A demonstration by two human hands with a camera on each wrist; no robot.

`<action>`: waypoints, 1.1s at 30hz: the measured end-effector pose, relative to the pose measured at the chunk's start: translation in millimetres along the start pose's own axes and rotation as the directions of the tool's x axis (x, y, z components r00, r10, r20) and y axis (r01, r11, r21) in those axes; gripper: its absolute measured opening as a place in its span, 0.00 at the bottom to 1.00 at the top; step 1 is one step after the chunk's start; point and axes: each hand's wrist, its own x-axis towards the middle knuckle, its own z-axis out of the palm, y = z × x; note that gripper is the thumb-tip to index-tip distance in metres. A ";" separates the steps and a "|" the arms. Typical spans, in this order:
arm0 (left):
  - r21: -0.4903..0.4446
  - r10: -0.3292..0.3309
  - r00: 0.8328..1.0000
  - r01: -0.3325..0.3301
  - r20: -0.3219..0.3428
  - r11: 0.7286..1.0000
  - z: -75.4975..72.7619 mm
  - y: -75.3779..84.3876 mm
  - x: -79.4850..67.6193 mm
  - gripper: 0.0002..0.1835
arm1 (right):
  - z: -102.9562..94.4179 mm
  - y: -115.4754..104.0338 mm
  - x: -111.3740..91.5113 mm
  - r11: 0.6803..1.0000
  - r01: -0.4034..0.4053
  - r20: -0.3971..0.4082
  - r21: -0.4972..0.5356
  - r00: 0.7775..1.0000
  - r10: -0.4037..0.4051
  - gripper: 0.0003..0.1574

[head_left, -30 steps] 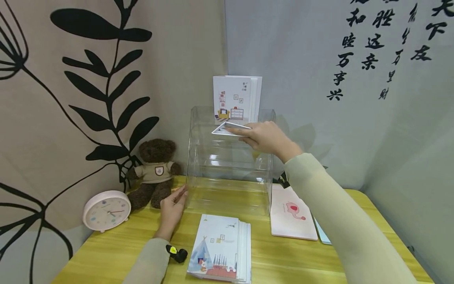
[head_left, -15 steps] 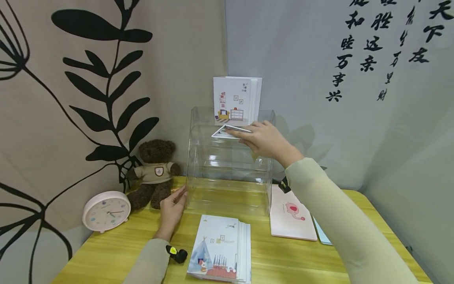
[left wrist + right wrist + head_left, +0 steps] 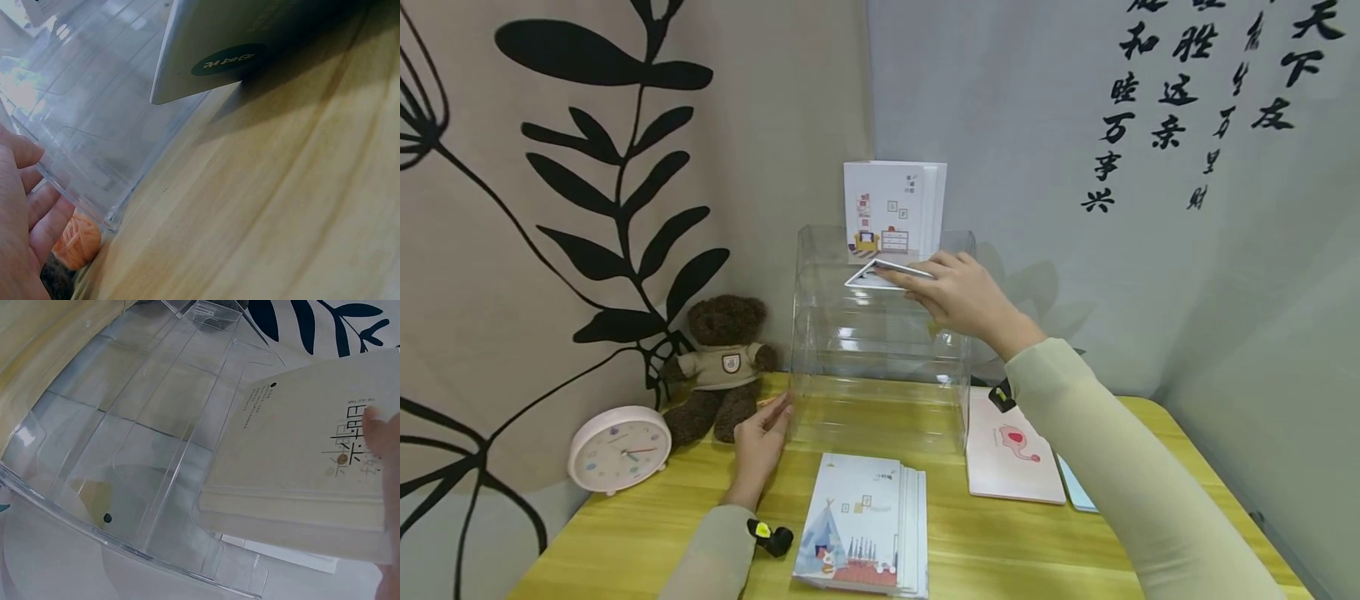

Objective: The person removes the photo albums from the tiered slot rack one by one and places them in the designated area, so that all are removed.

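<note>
A clear tiered acrylic rack (image 3: 880, 350) stands at the back of the table. My right hand (image 3: 958, 292) grips a few notebooks (image 3: 880, 277), tilted nearly edge-on before the rack's upper tiers. In the right wrist view the thumb lies on the light cover of these notebooks (image 3: 281, 444), whose edges are stepped; the other fingers are hidden. My left hand (image 3: 762, 446) touches the rack's lower left side with relaxed fingers (image 3: 47, 209). White notebooks (image 3: 895, 208) stand upright in the top tier. A fanned pile of notebooks (image 3: 853, 525) lies on the table in front.
A brown teddy bear (image 3: 722, 367) and a pink clock (image 3: 620, 450) stand left of the rack. An orange yarn ball (image 3: 78, 240) sits by its side. Right of it lie a pink notebook (image 3: 1015, 450) with an elephant and a blue one (image 3: 1078, 492), partly under my right sleeve.
The head view has shifted slightly. My right hand and its notebooks have barely moved before the upper tiers; the left hand stays against the rack's side.
</note>
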 end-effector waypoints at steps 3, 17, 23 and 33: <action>-0.008 -0.017 1.000 0.017 0.006 1.000 -1.0 0.1 -0.7 0.17 | -0.7 0.4 -1.9 1.000 0.005 -0.017 0.008 1.000 -0.005 0.32; -0.002 0.009 1.000 -0.009 0.004 1.000 0.1 1.1 3.0 0.18 | -19.9 -9.4 -18.6 0.983 0.032 -0.226 0.178 0.974 0.009 0.30; 0.001 -0.009 1.000 0.008 0.003 1.000 -0.3 1.2 3.5 0.18 | -25.1 -26.3 -37.1 0.975 0.021 -0.286 0.223 0.957 0.045 0.34; -0.013 -0.009 1.000 0.009 0.009 1.000 0.6 -2.8 2.3 0.17 | -27.9 -39.2 -66.1 0.950 0.049 -0.319 0.308 0.946 0.055 0.36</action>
